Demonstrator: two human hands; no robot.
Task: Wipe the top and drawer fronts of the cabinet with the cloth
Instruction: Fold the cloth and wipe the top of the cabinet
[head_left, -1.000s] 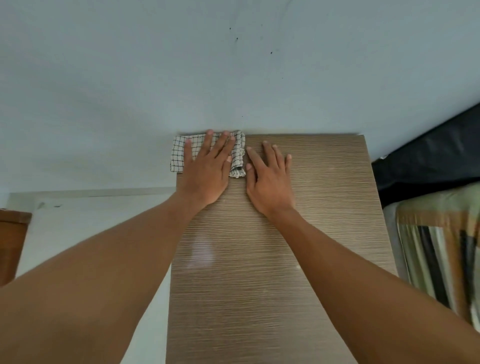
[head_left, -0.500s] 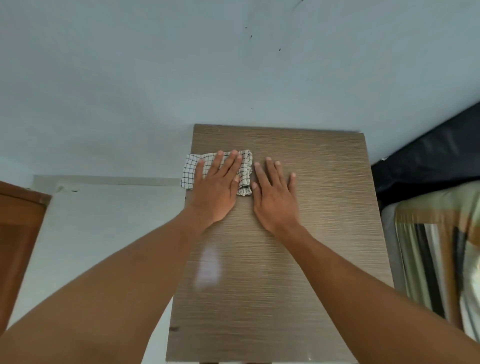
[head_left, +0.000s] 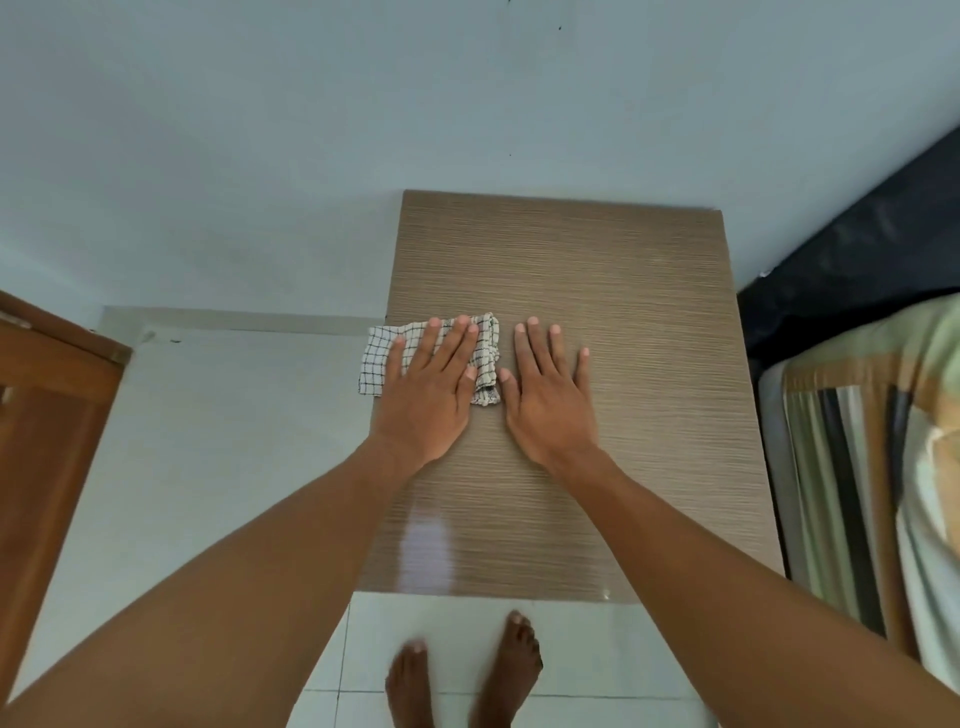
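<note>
The left hand lay flat, palm down, on a folded white cloth with a thin dark grid pattern, its fingers stretched out and close together, pressing the fabric rather than gripping it. The cloth sat at the left edge of the brown wood-grain cabinet top, about midway between the wall side and the near edge, and its left end hung past that edge over the pale floor. Just beside it, the right hand rested flat on the bare cabinet top, fingers extended and slightly spread, holding nothing; its thumb lay just beside the cloth's right edge. Two bare feet stood on the white floor tiles below the near edge. A striped bed cover lay to the right, and a brown wooden door showed on the left.
</note>
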